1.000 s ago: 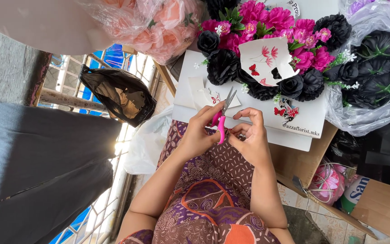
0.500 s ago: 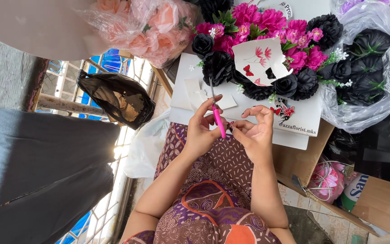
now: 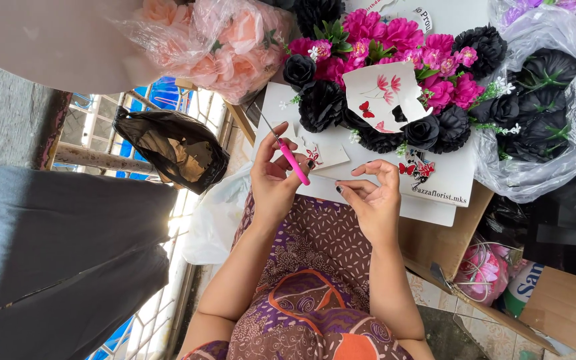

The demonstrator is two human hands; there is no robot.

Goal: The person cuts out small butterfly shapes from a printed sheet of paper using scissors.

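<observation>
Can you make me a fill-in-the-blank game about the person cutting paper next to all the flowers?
1. The left hand holds scissors with handles coloured ____.
2. The right hand pinches a small white paper piece printed with a red ____.
3. Around the pink flowers, the other flowers on the white board are coloured ____.
4. The peach roses at the top are wrapped in clear ____.

Missing words: pink; butterfly; black; plastic
</observation>
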